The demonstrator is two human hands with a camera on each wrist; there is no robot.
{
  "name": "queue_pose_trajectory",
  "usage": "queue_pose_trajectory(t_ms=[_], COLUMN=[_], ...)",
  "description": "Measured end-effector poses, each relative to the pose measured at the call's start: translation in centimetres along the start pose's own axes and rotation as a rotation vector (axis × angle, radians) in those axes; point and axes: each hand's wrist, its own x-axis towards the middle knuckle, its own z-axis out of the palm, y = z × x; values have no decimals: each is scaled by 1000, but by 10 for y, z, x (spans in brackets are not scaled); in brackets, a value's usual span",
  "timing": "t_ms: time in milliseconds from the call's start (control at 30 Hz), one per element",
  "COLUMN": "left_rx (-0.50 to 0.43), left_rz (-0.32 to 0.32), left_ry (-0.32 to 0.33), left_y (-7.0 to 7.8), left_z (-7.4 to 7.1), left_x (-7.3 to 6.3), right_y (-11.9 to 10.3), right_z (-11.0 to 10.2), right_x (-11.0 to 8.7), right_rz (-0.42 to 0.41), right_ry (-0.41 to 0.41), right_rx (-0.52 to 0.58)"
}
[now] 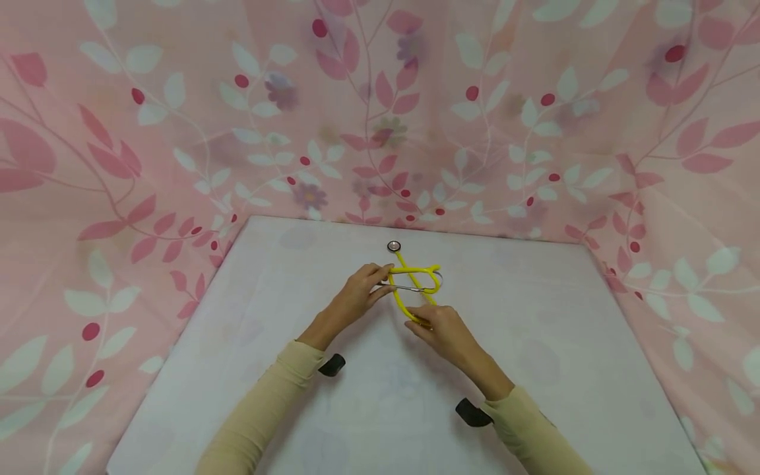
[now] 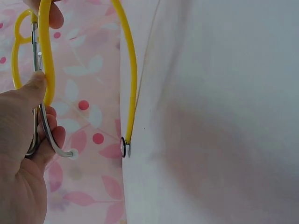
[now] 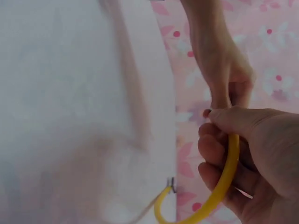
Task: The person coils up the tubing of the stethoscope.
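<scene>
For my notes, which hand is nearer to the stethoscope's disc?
Left. In the head view, the left hand is below the disc, to its left; the right hand is farther below, to its right.

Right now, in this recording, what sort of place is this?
Likely a makeshift filming booth: pink leafy cloth surrounds three sides of a white table, with a yellow stethoscope being handled there.
</scene>
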Motion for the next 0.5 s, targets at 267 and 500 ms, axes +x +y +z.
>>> queue_pose_trajectory(t_ms=[267, 500], left_rx=[76, 232], left_rz=[-63, -9], left_ry=[-26, -130], left_y=[0, 11], left_z=[-2, 8], left_x=[-1, -1], right_y=[-16, -17], right_z=[-10, -21], right_x=[-4, 10], right_rz=[-127, -200], right_ry=[85, 133], right_rx=[-224, -347])
